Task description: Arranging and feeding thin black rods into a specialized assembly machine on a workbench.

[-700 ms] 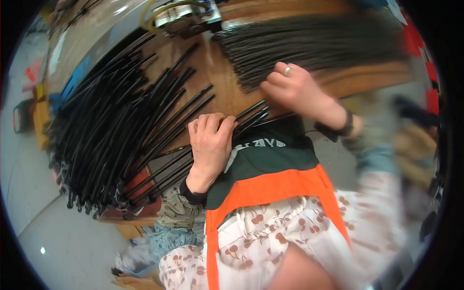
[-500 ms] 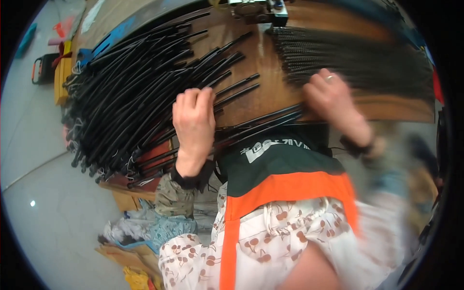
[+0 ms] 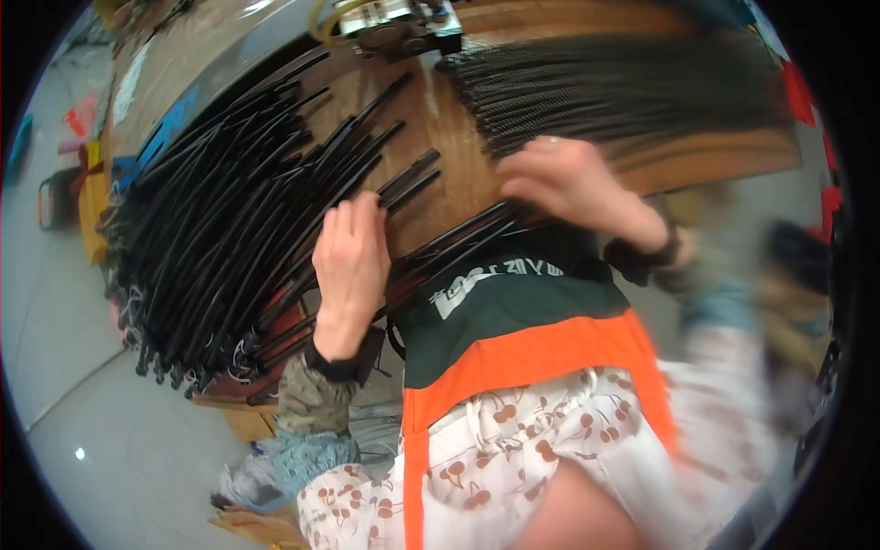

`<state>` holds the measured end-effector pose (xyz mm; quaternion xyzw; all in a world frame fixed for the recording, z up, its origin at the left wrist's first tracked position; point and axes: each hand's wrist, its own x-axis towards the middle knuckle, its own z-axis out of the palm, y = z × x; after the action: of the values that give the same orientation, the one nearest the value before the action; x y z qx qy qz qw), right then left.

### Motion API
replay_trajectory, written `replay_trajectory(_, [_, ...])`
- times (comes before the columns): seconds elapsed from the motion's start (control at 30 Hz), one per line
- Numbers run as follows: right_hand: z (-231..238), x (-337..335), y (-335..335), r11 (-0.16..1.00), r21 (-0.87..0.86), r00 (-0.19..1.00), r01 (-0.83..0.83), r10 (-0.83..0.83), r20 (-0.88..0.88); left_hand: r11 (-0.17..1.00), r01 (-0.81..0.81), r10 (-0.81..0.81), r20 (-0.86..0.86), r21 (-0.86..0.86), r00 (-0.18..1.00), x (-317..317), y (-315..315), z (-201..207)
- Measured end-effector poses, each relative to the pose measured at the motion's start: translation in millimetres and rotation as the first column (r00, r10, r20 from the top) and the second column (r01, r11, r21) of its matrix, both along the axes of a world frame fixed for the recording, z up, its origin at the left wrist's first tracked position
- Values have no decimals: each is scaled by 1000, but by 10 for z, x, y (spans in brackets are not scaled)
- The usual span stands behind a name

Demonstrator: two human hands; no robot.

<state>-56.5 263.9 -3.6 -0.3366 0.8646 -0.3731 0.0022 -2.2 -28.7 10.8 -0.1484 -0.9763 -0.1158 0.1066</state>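
Note:
My left hand (image 3: 353, 252) lies over the near side of a large pile of long black rods (image 3: 238, 202), its fingers together and curled down around one or more of them. The fingertips and the exact number held are hidden. To its right, my right hand (image 3: 568, 179) hovers with bent, drawn-together fingers, slightly blurred; what they hold, if anything, does not show. Just below those fingers end a few black rods (image 3: 458, 238) that run along the table's front edge, above my dark green and orange apron (image 3: 522, 312). Beyond my right hand spreads a bundle of thin, dark, ridged strands (image 3: 587, 87).
A metal device (image 3: 394, 27) with a yellow hose stands at the table's far edge. Between the two piles shows the brown wooden tabletop (image 3: 440, 110). Whitish cords hang from the rods' left ends. Yellow and black objects sit beyond the table's left side.
My right hand has moved left, off the ridged strands toward the rod ends. My left hand stays over the rods. The whole view has shifted, with the table sitting farther left.

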Motion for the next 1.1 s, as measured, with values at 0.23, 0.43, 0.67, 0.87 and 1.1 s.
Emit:
replay_trajectory(0.23, [-147, 119, 73, 987, -160, 1000, -12, 11, -7, 990, 135, -138, 65, 52, 988, 347, 433, 86])
replay_trajectory(0.43, [-249, 301, 174, 983, -169, 976, -69, 31, -217, 983, 170, -180, 163, 74, 970, 459, 507, 78])
replay_trajectory(0.67, [-341, 374, 241, 982, -167, 920, -87, 15, -392, 945, 249, -272, 91, 211, 958, 246, 748, -206])
replay_trajectory(0.87, [-161, -22, 501, 960, 261, 902, 101, 22, -431, 959, 132, -151, 58, 251, 987, 201, 779, -255])
replay_trajectory(1.1, [19, -25, 422, 896, 443, 909, 11, 175, -378, 978, 135, -134, -15, 162, 991, 286, 658, -237])
